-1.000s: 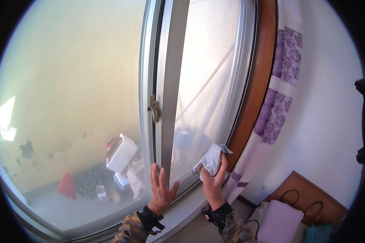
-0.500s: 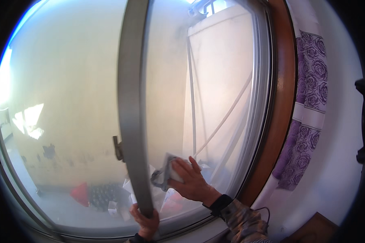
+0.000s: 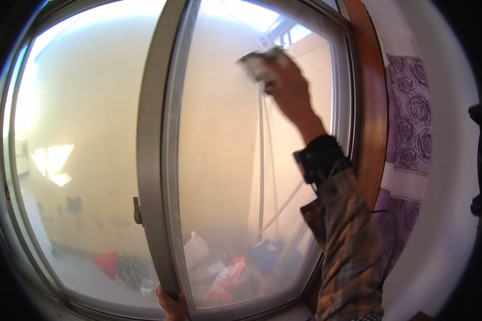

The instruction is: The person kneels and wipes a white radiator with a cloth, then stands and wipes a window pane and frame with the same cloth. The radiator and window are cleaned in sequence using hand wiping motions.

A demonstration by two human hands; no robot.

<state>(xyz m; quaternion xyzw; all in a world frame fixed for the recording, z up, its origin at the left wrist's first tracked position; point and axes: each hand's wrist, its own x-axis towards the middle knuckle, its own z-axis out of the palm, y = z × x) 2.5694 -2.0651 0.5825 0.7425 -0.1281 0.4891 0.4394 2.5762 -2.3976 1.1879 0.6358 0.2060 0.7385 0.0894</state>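
My right hand (image 3: 290,83) is raised high against the right-hand window pane (image 3: 219,160), closed on a greyish-white cloth (image 3: 254,65). Motion blurs the cloth and the fingers, so its folds do not show clearly. Low down, my left hand (image 3: 171,306) grips the lower end of the upright grey window frame (image 3: 152,144), fingers on one side and thumb on the other. A hazy film covers parts of the glass. Part of the left hand is cut off by the lower edge.
A small dark latch (image 3: 137,210) juts from the frame. A brown wooden casing (image 3: 370,96) and a purple rose-patterned curtain (image 3: 408,115) border the window on the right. Beyond the glass lie a red item (image 3: 106,264), a blue bundle (image 3: 266,255) and leaning poles.
My right hand has swept the cloth from low beside the frame up to the upper pane. My left hand stays at the frame's bottom, and the view has tilted and shifted.
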